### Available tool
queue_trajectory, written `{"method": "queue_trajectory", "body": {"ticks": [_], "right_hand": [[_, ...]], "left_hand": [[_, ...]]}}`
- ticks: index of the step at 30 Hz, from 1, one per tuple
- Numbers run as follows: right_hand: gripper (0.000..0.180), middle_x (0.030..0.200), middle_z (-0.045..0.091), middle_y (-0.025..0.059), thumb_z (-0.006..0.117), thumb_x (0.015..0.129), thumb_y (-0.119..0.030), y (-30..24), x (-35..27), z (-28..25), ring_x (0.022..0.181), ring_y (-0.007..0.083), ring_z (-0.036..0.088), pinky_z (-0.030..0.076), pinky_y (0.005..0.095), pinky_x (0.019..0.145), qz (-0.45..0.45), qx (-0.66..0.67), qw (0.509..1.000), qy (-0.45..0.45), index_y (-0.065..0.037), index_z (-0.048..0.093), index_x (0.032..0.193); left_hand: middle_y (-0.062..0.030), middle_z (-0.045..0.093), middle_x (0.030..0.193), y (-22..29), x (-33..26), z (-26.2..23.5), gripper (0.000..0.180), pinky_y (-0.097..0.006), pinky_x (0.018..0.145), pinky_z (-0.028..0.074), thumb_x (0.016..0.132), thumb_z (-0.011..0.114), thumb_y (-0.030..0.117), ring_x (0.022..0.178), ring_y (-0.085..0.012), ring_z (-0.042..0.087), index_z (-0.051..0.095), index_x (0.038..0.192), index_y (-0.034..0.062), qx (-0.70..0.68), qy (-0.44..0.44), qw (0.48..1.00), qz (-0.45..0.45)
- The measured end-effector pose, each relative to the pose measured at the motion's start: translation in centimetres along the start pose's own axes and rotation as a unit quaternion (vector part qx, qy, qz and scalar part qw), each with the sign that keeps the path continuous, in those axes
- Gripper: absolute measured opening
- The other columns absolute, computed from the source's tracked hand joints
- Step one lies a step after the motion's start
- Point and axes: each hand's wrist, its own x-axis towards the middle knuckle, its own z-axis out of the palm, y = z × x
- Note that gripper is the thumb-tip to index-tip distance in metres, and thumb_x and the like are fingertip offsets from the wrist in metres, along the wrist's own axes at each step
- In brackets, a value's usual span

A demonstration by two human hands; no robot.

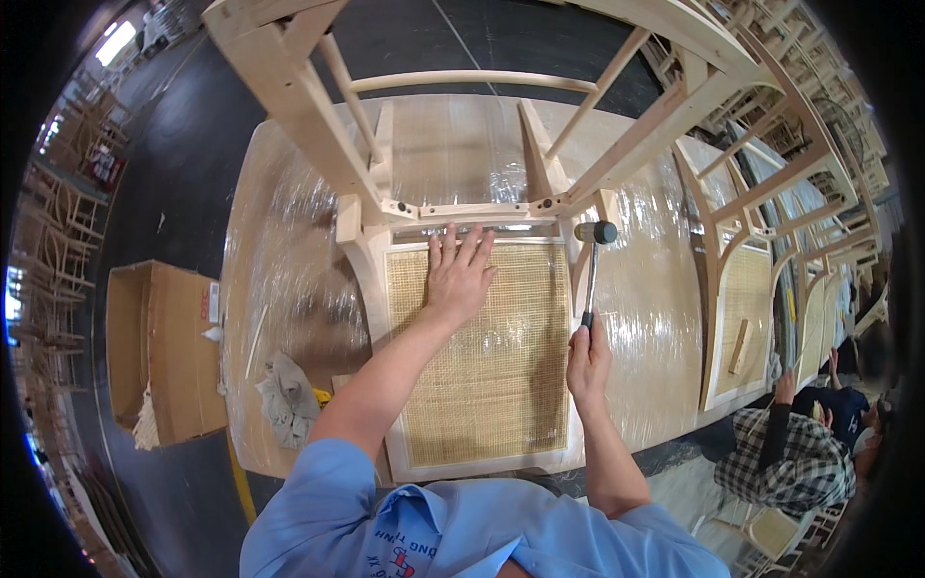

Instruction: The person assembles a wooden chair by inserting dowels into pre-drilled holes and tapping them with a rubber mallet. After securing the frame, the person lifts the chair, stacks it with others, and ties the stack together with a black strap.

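A pale wooden chair frame (323, 120) lies on its back on a table, its legs rising toward me and away. Its woven cane panel (482, 366) faces up in a light wooden border. My left hand (461, 275) rests flat on the top part of the cane, fingers spread toward the crossrail (474, 210). In my right hand (589, 361) is a mallet (595, 234), gripped by its dark handle. The mallet's black and tan head is beside the chair's right rear joint; whether it touches the wood I cannot tell.
Plastic film covers the table (641, 318). A cardboard box (183, 356) stands at the left, near a crumpled grey cloth (287, 400) on the table. More cane chair frames (742, 318) lie to the right, where a person in a checked shirt (785, 458) works. Stacked chairs line the far left.
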Motion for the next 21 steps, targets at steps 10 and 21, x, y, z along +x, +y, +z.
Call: {"method": "queue_trajectory", "body": {"ticks": [10, 21], "right_hand": [[0.044, 0.1, 0.071, 0.0236, 0.05, 0.109, -0.015, 0.4, 1.1, 2.0, 0.083, 0.0323, 0.071, 0.053, 0.0388, 0.075, -0.028, -0.114, 0.993, 0.014, -0.002, 0.048, 0.152], [0.046, 0.108, 0.071, 0.027, 0.052, 0.108, -0.012, 0.2, 1.4, 1.6, 0.091, 0.0366, 0.073, 0.056, 0.041, 0.083, -0.041, -0.128, 0.991, -0.018, -0.002, 0.048, 0.152]], "left_hand": [[-0.0097, 0.034, 0.167, 0.3, 0.1, 0.8, 0.065, -0.061, 0.129, 0.01, 0.104, 0.057, 0.041, 0.155, -0.0435, 0.024, 0.039, 0.162, 0.0168, 0.026, 0.0, 1.0, 0.007], [-0.0103, 0.042, 0.162, 0.2, 0.2, 0.6, 0.063, -0.065, 0.125, 0.017, 0.101, 0.061, 0.042, 0.15, -0.0472, 0.031, 0.046, 0.158, 0.0189, 0.033, 0.035, 0.999, 0.026]]}}
